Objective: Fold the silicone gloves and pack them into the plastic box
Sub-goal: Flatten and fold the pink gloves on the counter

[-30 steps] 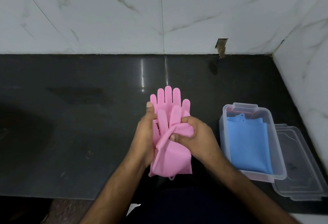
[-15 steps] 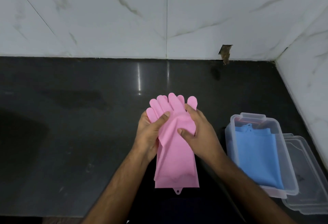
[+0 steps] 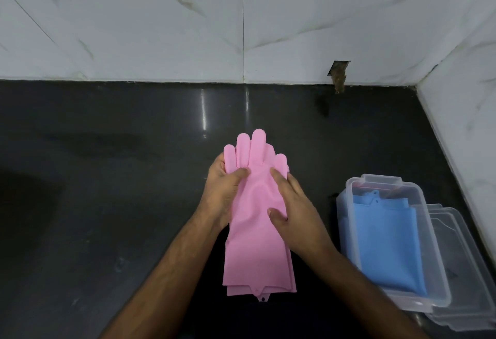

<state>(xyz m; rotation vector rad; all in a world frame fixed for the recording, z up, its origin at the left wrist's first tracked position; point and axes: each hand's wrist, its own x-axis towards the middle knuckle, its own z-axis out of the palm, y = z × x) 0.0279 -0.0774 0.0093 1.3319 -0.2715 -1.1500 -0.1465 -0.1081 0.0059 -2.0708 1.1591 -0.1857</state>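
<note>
Two pink silicone gloves [image 3: 256,253] lie stacked one on the other, fingers pointing away from me, cuffs towards me, held above the dark counter [image 3: 107,177]. My left hand [image 3: 222,191] grips their left edge near the palm, thumb on top. My right hand [image 3: 295,204] presses on their right side, thumb and forefinger on the upper glove. To the right stands a clear plastic box [image 3: 357,255] with folded blue gloves [image 3: 386,244] inside.
The box's clear lid [image 3: 467,279] lies under and to the right of the box, near the counter's front edge. White marble walls [image 3: 241,22] close the back and right sides. A small hole [image 3: 338,73] breaks the back wall.
The crumpled pink gloves have been straightened and laid flat on one another. My right hand has slid onto the top glove's right side. The view has shifted slightly.
</note>
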